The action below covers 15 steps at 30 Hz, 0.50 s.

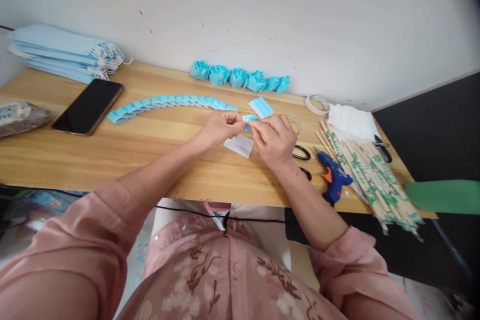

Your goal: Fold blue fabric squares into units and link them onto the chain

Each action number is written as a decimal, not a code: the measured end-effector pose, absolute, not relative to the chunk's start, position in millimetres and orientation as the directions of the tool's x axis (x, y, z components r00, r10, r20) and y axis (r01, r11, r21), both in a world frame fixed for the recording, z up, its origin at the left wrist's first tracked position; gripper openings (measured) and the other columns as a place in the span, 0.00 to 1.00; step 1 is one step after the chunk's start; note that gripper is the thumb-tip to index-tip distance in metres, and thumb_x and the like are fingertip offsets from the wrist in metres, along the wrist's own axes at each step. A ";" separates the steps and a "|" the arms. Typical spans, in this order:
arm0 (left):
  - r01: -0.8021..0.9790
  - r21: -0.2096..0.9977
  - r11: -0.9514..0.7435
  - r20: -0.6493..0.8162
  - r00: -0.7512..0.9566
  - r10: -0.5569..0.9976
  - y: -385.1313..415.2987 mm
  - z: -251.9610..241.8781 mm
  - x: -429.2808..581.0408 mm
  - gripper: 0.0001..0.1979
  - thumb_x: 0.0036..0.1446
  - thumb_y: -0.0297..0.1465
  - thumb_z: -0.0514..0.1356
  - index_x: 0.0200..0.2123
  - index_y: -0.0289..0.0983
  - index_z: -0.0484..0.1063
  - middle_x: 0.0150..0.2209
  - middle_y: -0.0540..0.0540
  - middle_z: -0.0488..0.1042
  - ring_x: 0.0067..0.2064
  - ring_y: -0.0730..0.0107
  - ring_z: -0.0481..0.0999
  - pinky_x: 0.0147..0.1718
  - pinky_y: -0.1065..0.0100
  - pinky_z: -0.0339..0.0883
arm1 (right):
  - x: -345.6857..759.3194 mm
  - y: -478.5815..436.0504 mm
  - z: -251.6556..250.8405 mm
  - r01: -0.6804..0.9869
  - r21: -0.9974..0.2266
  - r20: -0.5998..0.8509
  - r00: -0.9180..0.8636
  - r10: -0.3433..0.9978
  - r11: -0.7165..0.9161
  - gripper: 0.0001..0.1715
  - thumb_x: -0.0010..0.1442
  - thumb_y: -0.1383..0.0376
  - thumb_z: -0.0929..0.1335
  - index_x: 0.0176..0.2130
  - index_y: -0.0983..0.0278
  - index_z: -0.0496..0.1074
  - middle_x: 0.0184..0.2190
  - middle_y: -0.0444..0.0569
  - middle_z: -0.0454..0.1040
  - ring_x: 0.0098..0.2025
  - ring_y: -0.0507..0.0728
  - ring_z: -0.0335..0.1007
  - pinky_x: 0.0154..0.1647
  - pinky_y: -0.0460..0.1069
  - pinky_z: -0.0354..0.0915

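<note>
My left hand [219,127] and my right hand [275,140] meet above the middle of the wooden table [112,155]. Both pinch a small folded blue piece of mask fabric [249,119] between their fingertips. Under the hands lies a white strip [240,145]. Just behind them rests a flat blue piece [261,107]. A long curved row of folded blue pieces [168,103] stretches to the left of my hands.
Blue fabric flowers [240,77] line the wall. A stack of face masks [60,52] and a phone [89,106] lie at the left. Tape rolls [317,104], scissors [302,152], a blue glue gun [333,175], wrapped chopsticks [365,170] and white sheets [350,122] sit at the right.
</note>
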<state>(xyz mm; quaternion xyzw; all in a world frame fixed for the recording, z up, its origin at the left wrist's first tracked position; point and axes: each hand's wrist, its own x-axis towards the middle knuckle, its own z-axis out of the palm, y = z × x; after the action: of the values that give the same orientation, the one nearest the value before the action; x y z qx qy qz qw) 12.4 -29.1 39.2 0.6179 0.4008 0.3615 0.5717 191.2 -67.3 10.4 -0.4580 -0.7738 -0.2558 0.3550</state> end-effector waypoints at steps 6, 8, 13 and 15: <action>0.072 0.997 0.000 -0.030 0.413 0.910 -28.7 38.5 13.5 0.12 0.53 0.24 0.60 0.18 0.35 0.65 0.15 0.55 0.64 0.20 0.81 0.61 0.21 0.76 0.54 | 189.8 -67.5 11.8 0.878 0.055 0.784 -0.333 0.524 0.476 0.12 0.66 0.68 0.66 0.41 0.57 0.80 0.30 0.48 0.76 0.35 0.56 0.69 0.37 0.52 0.66; 0.071 0.997 0.007 -0.036 0.415 0.909 -29.0 38.7 13.9 0.12 0.53 0.24 0.59 0.18 0.35 0.65 0.15 0.55 0.64 0.19 0.82 0.61 0.21 0.76 0.54 | 189.9 -67.3 12.2 0.868 0.049 0.789 -0.336 0.514 0.493 0.12 0.66 0.68 0.66 0.41 0.58 0.80 0.30 0.48 0.76 0.35 0.56 0.69 0.37 0.51 0.66; 0.069 0.998 0.003 -0.031 0.414 0.910 -30.0 38.9 13.9 0.12 0.52 0.23 0.59 0.18 0.35 0.65 0.15 0.56 0.63 0.19 0.82 0.60 0.20 0.77 0.54 | 190.8 -66.8 12.4 0.860 0.026 0.781 -0.336 0.527 0.510 0.12 0.67 0.68 0.66 0.41 0.59 0.80 0.31 0.48 0.75 0.35 0.56 0.67 0.38 0.51 0.65; 0.066 0.998 0.004 -0.031 0.416 0.909 -30.3 38.6 13.7 0.12 0.52 0.23 0.59 0.18 0.35 0.65 0.16 0.56 0.63 0.19 0.83 0.60 0.20 0.77 0.54 | 191.4 -66.7 12.4 0.863 -0.004 0.758 -0.327 0.564 0.505 0.13 0.67 0.68 0.65 0.41 0.58 0.80 0.31 0.48 0.75 0.36 0.56 0.68 0.39 0.52 0.65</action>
<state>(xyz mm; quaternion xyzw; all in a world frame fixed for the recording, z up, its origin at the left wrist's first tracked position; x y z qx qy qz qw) 13.7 -30.3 38.6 0.6062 0.4022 0.3612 0.5834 191.4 -66.7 12.4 -0.4527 -0.7882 -0.2059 0.3626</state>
